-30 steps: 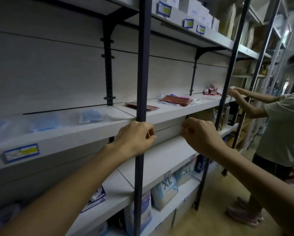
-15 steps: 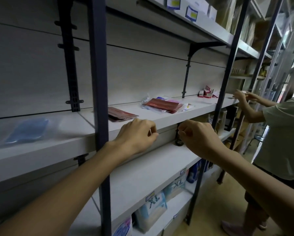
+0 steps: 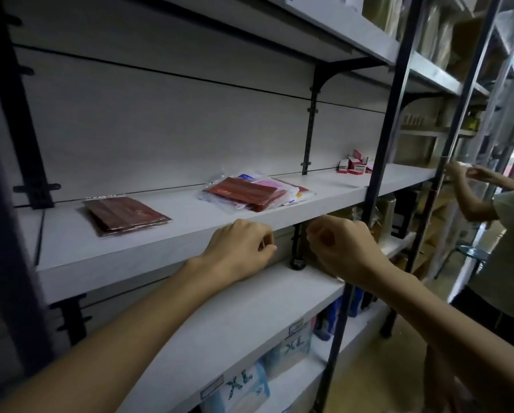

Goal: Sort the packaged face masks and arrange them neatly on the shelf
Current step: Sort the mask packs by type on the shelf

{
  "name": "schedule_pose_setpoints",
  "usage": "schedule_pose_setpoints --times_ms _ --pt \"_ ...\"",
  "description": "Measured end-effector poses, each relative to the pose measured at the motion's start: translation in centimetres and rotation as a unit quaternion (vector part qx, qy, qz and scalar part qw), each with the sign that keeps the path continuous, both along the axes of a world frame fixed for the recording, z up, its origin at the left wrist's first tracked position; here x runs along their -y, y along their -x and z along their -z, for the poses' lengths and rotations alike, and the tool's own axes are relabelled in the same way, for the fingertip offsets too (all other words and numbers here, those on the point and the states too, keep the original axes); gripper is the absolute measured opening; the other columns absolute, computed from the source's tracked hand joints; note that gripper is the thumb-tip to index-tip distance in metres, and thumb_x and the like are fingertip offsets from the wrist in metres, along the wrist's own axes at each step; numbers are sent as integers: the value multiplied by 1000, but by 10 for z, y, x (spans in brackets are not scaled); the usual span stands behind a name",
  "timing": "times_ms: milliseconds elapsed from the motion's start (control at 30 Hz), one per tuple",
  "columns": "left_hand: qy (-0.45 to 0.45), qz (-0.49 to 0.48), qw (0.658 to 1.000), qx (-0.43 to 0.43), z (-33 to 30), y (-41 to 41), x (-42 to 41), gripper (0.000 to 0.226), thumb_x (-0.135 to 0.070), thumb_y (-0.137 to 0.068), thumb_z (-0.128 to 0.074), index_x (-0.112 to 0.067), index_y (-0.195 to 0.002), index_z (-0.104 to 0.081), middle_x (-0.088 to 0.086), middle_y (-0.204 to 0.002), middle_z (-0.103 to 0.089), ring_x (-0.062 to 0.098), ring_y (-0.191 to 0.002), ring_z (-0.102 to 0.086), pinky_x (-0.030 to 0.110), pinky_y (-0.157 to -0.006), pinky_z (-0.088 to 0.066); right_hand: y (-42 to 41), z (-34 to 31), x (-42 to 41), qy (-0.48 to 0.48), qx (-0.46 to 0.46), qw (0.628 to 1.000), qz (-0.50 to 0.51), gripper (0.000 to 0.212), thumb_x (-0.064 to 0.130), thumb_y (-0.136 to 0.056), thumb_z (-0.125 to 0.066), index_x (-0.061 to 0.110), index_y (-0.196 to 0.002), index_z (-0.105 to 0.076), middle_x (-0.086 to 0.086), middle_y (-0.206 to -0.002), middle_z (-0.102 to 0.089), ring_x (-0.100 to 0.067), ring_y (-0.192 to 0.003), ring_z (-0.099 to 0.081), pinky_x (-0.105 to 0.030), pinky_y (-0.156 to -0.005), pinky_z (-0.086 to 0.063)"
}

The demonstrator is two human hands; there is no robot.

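Both hands were raised in front of the white shelf [image 3: 166,242], level with its front edge. The left hand [image 3: 239,248] hung with its fingers [image 3: 264,244] curled in toward the palm, holding nothing that could be seen, and the right hand [image 3: 339,245] was likewise a loose fist with its fingers together and empty; the two were near each other but apart. On the shelf, toward its left end, lay a flat stack of dark red mask packs [image 3: 126,215], set slightly askew. Further right, about midway along the shelf, sat a looser mixed pile of mask packs [image 3: 255,194], red ones on top of pink and clear-wrapped ones, its front reaching close to the front edge. Near the shelf's far right end, by the back wall, stood small red and white boxes [image 3: 355,166]. On the bottom shelf stood blue packages marked XL [image 3: 291,350]. At the right, another person [image 3: 509,234] reached both hands toward the shelving.
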State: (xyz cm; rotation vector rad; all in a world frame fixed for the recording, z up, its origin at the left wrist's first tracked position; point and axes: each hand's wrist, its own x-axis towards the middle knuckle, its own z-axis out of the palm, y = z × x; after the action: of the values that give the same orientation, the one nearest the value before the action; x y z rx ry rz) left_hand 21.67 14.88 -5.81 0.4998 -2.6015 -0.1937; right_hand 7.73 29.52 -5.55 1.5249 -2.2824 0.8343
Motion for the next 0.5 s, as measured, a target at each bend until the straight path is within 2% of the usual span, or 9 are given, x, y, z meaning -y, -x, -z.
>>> schedule_pose_setpoints --times_ms 100,233,433,500 --pt "-2 -31 1000 -5 -1 30 -3 16 -37 -90 -56 -24 -92 -65 -5 -93 -67 17 -87 -59 31 -76 -47 39 -2 0 -5 15 1000 -26 15 22 -94 -57 19 -107 -64 4 -90 -70 -12 -74 -68 -36 -74 -59" --pt "2 -76 997 -20 1 63 -4 16 -37 -90 -56 -24 -93 -66 -6 -92 -66 14 -85 -58 27 -70 -42 83 -3 6 5 42 997 -66 15 21 -93 -60 17 -105 -66 4 -94 -70 -9 -80 -67 -32 -75 -59" --pt "12 -149 988 -38 4 93 7 15 -32 -92 -53 -24 -93 -65 -5 -96 -67 16 -89 -59 27 -70 -41 125 5 33 5 62 992 -109 15 24 -93 -59 17 -104 -67 5 -86 -68 -1 -71 -63 -19 -67 -55" --pt "11 -170 984 -47 -1 101 18 14 -32 -92 -53 -24 -93 -65 -5 -95 -67 15 -84 -56 28 -69 -40 138 4 48 2 67 990 -121 15 25 -93 -59 18 -104 -67 3 -86 -70 -2 -69 -63 -21 -66 -56"
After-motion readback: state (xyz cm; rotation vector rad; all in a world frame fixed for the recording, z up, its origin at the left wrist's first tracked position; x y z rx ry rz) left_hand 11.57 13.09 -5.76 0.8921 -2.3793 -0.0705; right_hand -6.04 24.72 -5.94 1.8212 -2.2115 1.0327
